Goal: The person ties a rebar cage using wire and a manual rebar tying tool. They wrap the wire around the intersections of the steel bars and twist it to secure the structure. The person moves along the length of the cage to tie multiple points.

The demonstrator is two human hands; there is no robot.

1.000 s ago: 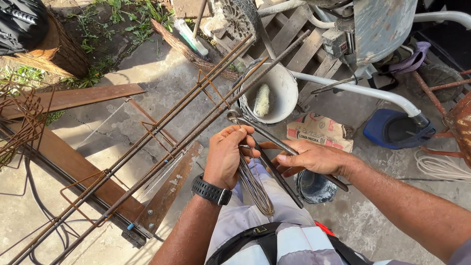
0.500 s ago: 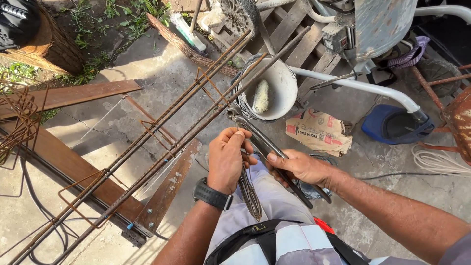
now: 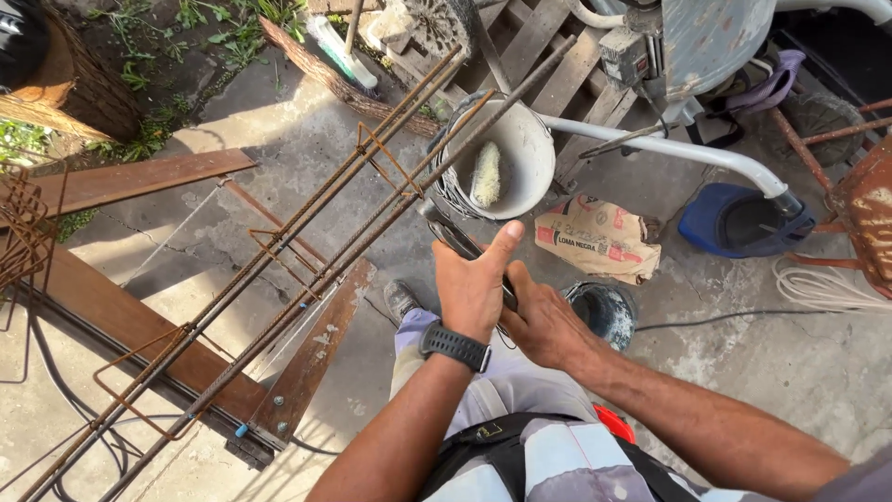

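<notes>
In the head view, the left hand (image 3: 476,284) is seen raised in front of the body, thumb pointing up and away, with a black watch (image 3: 455,346) on the wrist. Its fingers are curled around the dark handles of a pair of pincers (image 3: 460,244), whose long axis runs from the palm up and to the left, toward the rebar cage (image 3: 307,279). The right hand (image 3: 544,325) is pressed against the left from the right side, its fingers folded under the same handles; so the two hands are held together, both clamped on the tool. Whether the tool's head is closed on anything cannot be told.

The rebar cage is laid diagonally across wooden planks (image 3: 139,330), its long bars running from lower left to upper right, with square stirrups (image 3: 381,158) set around them. It lies to the left of the hands and just beyond them, the left hand being the nearer one.

A white bucket (image 3: 506,158) with a brush inside is seen ahead of the hands, a paper sack (image 3: 599,242) to its right, and a small dark pail (image 3: 604,311) just beside the right hand.
</notes>
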